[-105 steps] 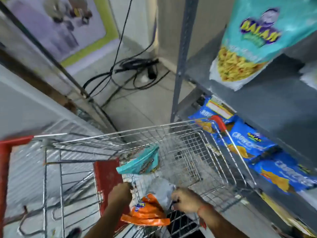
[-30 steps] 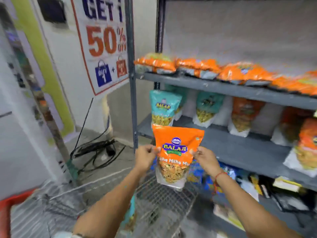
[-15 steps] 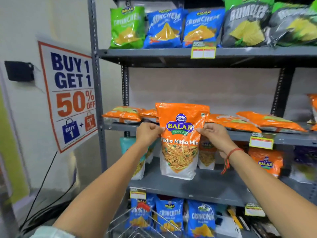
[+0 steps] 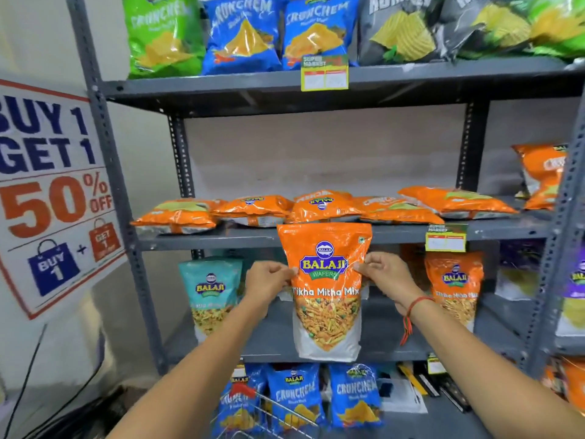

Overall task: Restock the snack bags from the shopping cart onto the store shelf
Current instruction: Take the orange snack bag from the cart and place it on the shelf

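An orange Balaji Tikha Mitha Mix bag (image 4: 326, 280) hangs upright in front of the grey store shelf (image 4: 221, 240). My left hand (image 4: 267, 280) pinches its left edge and my right hand (image 4: 384, 275) pinches its right edge, just below the second shelf board. Several orange bags (image 4: 253, 209) lie flat on that board. Behind the held bag, on the board below, stand a teal Balaji bag (image 4: 210, 289) and another orange mix bag (image 4: 454, 283). Only the wire rim of the shopping cart (image 4: 269, 410) shows at the bottom.
The top board carries green, blue and black chip bags (image 4: 243, 33). Blue Crunchem bags (image 4: 354, 397) fill the lowest board. A "Buy 1 Get 1" poster (image 4: 53, 191) hangs on the left wall, with black cables (image 4: 25, 384) below it. Yellow price tags (image 4: 324, 76) clip the shelf edges.
Both hands took the orange bag out of the cart and raised it to the shelf. In the last half second it sank a little relative to the second board as my view came closer.
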The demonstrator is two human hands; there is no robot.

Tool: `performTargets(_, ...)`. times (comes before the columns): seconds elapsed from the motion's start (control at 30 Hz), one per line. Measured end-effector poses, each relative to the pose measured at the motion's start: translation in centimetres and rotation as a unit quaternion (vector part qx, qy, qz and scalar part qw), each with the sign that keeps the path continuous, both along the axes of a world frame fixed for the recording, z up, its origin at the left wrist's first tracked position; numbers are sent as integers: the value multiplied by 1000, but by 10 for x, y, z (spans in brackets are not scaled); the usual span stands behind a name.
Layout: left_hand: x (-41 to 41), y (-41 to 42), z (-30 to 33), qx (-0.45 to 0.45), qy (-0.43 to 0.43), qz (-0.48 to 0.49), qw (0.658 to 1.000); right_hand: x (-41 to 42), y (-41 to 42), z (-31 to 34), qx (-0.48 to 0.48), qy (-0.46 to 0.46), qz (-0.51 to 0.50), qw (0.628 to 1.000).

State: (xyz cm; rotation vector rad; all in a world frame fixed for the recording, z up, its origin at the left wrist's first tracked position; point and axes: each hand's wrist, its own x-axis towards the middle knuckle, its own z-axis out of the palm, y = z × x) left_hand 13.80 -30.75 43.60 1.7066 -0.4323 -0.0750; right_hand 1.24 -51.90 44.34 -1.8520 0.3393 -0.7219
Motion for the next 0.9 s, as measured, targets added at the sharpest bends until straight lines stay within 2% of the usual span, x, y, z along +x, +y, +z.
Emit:
performTargets(0.23, 14, -85, -84, 60, 43, -7, 997, 19, -85, -77, -20, 66, -22, 997)
performTargets(0.37, 36, -142, -120, 110, 28, 18, 993, 43, -139, -106, -36, 86, -29, 995)
performTargets(0.63, 88, -233, -153, 139, 11, 70, 988, 97, -219, -141, -67, 117, -59, 989)
performTargets(0.9, 111, -268, -180, 133, 8, 63, 989, 123, -254, -169, -32, 125, -48, 991)
